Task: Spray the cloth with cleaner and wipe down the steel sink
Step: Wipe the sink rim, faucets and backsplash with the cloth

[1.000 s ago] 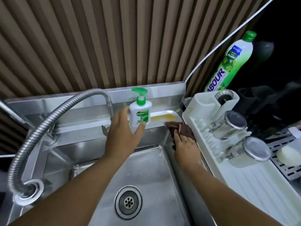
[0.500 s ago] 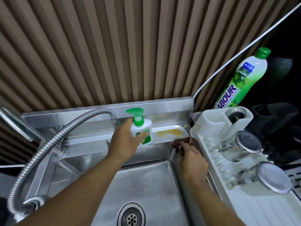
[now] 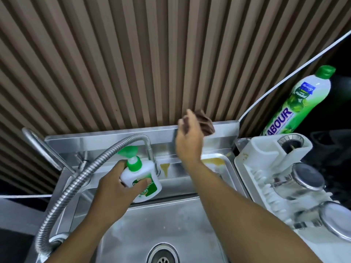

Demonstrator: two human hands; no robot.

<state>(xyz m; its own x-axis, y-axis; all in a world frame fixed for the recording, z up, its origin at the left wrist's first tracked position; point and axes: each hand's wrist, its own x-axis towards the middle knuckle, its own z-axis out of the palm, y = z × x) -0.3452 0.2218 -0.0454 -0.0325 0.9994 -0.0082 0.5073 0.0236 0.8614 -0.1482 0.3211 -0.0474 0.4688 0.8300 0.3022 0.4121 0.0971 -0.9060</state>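
Your left hand (image 3: 114, 185) has lifted the pump bottle (image 3: 141, 184) off the back ledge (image 3: 171, 175) and grips it round the body, below and left of your right hand (image 3: 188, 137). That hand has risen from the right edge of the steel sink (image 3: 171, 221) to the splashback (image 3: 226, 128), with the brown cloth (image 3: 206, 123) bunched behind its fingers. I judge the cloth is not yet dosed, so bring the 2 together.

The purple letters "ABOUR" are printed on the tall green-capped bottle (image 3: 296, 103) behind the white rack's (image 3: 264, 149) far end. The pump bottle's (image 3: 136, 172) label is mostly hidden and unreadable.
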